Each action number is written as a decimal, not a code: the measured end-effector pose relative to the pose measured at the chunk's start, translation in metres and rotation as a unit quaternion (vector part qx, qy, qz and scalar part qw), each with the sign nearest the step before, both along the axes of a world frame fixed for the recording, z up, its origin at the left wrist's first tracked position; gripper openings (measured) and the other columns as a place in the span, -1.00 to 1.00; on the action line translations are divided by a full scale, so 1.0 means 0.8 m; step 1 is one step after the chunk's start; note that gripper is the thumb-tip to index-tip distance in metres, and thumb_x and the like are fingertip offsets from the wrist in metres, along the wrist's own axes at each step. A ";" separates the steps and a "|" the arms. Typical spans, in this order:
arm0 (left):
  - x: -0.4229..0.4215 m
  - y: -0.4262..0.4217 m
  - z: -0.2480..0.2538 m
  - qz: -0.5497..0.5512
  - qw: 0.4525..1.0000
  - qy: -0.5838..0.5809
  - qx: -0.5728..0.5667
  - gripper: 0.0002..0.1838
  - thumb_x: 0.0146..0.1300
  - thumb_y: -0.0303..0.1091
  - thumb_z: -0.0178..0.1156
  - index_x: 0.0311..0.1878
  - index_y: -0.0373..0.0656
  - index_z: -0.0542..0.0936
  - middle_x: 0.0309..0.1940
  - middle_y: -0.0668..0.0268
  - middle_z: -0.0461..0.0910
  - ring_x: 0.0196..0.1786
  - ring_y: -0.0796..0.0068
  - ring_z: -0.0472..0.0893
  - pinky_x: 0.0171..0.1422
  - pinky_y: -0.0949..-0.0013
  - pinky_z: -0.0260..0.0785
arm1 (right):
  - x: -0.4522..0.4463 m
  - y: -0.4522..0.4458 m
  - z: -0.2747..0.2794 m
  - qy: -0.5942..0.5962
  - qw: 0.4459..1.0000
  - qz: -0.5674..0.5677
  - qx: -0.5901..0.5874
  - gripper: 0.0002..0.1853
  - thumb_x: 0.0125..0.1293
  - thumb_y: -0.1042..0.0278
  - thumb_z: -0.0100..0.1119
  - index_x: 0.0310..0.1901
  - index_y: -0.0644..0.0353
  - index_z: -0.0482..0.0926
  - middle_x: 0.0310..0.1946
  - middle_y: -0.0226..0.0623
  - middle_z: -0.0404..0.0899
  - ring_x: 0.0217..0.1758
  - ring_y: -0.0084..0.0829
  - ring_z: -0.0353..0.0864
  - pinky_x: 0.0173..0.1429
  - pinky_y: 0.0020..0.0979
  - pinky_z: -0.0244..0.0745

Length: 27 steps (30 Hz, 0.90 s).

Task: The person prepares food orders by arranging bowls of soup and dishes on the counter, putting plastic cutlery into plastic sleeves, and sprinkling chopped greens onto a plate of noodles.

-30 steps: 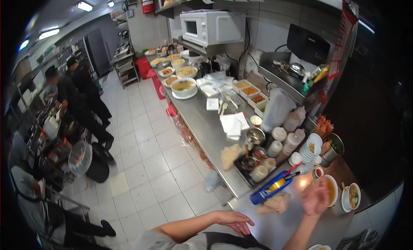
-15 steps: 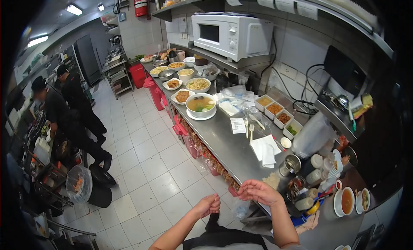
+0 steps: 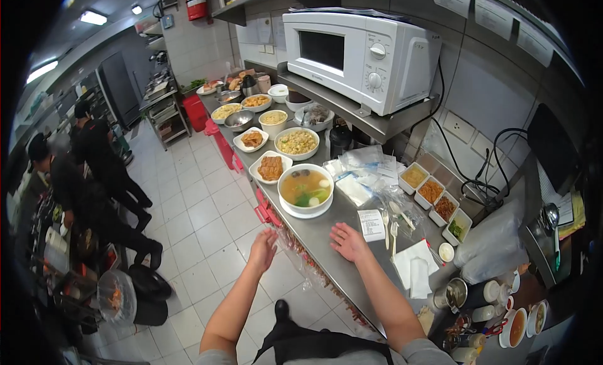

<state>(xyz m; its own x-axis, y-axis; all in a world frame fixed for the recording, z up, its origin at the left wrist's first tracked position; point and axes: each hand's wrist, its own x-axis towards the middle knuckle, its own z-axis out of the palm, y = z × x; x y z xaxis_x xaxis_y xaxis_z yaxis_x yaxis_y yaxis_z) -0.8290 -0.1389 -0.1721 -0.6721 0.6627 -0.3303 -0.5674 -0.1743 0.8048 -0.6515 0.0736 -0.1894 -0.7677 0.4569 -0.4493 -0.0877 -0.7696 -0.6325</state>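
Note:
My left hand point(image 3: 264, 247) is held out over the floor by the counter's front edge, fingers apart, with nothing in it. Over the steel counter, my right hand point(image 3: 349, 242) is open and likewise holds nothing. Just beyond both hands stands a white bowl of clear soup point(image 3: 306, 188) with greens and pale round pieces, on a white saucer point(image 3: 307, 213). Neither hand touches it. A printed receipt point(image 3: 371, 225) lies close to my right fingertips, beside plastic forks point(image 3: 394, 237). Behind the soup are a square plate of browned food point(image 3: 271, 168) and a bowl of fried rice point(image 3: 297, 143).
A microwave point(image 3: 358, 59) sits on a shelf above the counter. To the right are napkins point(image 3: 415, 271), containers of toppings point(image 3: 430, 190), bottles and more soup bowls point(image 3: 516, 327). Two people in dark clothes point(image 3: 94, 177) work at the left, near a lined bin point(image 3: 117, 296).
Both hands have reached forward toward the soup bowl, and my left fingers have opened from a loose fist. The view has moved closer to the counter.

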 end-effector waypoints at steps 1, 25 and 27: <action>-0.028 0.022 0.000 0.016 1.000 0.015 -0.003 -0.71 0.28 -0.18 -0.04 0.03 -0.03 0.35 0.06 0.36 0.39 0.30 0.40 0.21 0.31 0.21 0.03 | -0.019 0.007 -0.001 -0.007 1.000 -0.023 -0.003 -0.50 0.33 0.04 -0.06 0.21 0.11 0.24 0.28 -0.29 0.17 0.35 -0.24 0.10 0.36 -0.07 -0.04; -0.175 0.167 0.012 -0.254 0.953 -0.098 0.130 -0.63 0.37 -0.30 -0.13 0.18 -0.23 0.25 0.09 0.22 0.38 0.16 0.37 0.39 0.26 0.30 0.23 | -0.124 0.039 0.020 0.024 0.973 -0.210 -0.094 -0.63 0.31 0.14 -0.04 -0.02 0.24 0.48 -0.06 -0.21 0.55 0.00 -0.34 0.54 0.10 -0.26 0.47; -0.155 0.154 0.031 -0.268 0.952 -0.090 0.116 -0.63 0.37 -0.29 -0.13 0.18 -0.23 0.27 0.10 0.21 0.39 0.16 0.37 0.39 0.26 0.29 0.22 | -0.103 0.018 0.035 0.039 0.967 -0.229 -0.107 -0.66 0.31 0.15 -0.04 -0.01 0.19 0.48 -0.06 -0.25 0.54 -0.01 -0.36 0.55 0.11 -0.26 0.46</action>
<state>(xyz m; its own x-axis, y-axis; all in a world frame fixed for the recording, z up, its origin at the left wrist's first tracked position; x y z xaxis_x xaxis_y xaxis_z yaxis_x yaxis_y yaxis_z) -0.9529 -0.0160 -0.1474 -0.1638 0.9637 -0.2107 -0.7502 0.0170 0.6610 -0.7335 0.0879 -0.1615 -0.5414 0.6601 -0.5207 -0.4916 -0.7509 -0.4409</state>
